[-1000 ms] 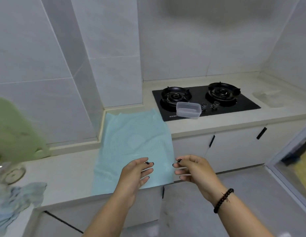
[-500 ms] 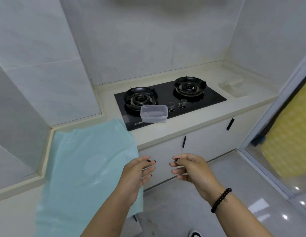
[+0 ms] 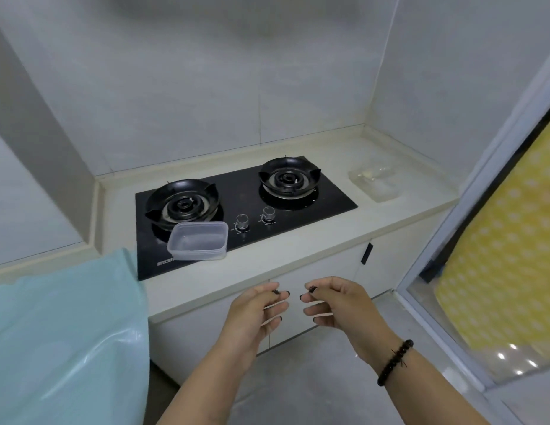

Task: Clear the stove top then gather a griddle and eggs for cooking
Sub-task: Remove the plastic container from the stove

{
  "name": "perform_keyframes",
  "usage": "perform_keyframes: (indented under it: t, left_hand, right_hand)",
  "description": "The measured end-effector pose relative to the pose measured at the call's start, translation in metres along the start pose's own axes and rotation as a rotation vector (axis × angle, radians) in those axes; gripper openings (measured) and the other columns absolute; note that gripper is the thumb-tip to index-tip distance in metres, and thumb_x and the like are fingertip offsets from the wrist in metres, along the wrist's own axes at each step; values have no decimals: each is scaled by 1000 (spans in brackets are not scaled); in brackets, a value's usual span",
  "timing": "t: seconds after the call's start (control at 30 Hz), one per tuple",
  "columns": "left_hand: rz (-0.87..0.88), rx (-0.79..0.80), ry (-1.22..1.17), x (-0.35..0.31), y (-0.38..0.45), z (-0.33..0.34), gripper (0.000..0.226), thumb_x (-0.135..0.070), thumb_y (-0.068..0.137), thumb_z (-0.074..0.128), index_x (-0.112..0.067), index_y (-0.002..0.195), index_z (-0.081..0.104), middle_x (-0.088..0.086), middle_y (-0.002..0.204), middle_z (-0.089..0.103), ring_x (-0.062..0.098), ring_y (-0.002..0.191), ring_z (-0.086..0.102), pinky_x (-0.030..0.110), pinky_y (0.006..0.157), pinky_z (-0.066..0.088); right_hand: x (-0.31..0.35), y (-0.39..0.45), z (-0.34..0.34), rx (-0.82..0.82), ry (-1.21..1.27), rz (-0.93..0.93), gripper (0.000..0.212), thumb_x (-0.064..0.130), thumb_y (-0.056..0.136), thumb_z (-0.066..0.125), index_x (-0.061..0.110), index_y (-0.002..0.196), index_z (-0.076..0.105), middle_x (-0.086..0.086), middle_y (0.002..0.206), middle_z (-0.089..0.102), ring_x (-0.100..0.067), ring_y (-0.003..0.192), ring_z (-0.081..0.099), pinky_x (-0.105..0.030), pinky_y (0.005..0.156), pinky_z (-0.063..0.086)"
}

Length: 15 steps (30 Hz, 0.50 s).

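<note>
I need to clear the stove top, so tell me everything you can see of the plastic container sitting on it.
The plastic container is a clear, rectangular tub with rounded corners and a thicker rim, lidless and apparently empty. It stands upright on the black glass stove top, at its front left, just in front of the left burner and left of the two knobs. Its front edge reaches near the glass's front border. Neither hand touches it.

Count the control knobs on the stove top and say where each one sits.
2. Both sit on the front strip of the black stove top: the left knob just right of the clear plastic container, the right knob below the right burner.
</note>
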<state>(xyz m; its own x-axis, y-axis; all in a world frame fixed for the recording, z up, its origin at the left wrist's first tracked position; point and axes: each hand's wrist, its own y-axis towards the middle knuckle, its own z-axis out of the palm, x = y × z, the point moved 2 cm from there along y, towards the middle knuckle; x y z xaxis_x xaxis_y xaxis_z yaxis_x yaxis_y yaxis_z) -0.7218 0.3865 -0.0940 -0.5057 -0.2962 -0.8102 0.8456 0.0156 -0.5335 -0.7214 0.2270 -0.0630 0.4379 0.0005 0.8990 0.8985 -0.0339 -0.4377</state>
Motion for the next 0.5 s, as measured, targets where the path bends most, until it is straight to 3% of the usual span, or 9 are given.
perform_keyframes:
  t: [0.3,0.5]
  left_hand:
    - [-14,44,36,-16,65,78,20,-10,95,50,-13,108,65,3,95,76,19,92,70,31,80,49]
    - [-53,-151,-145,-30,131,64,16,-15,98,46,-13,108,58,7,96,75,20,90,69,30,74,50]
  right_hand:
    - [26,57,-69,-71,35,9,15,7,92,54,7,96,69,-7,83,75,-18,68,68,-28,64,53]
    - [44,113,-61,5,-14,47,16,3,92,54,6,96,69,-7,82,74,-18,67,67,-26,60,52]
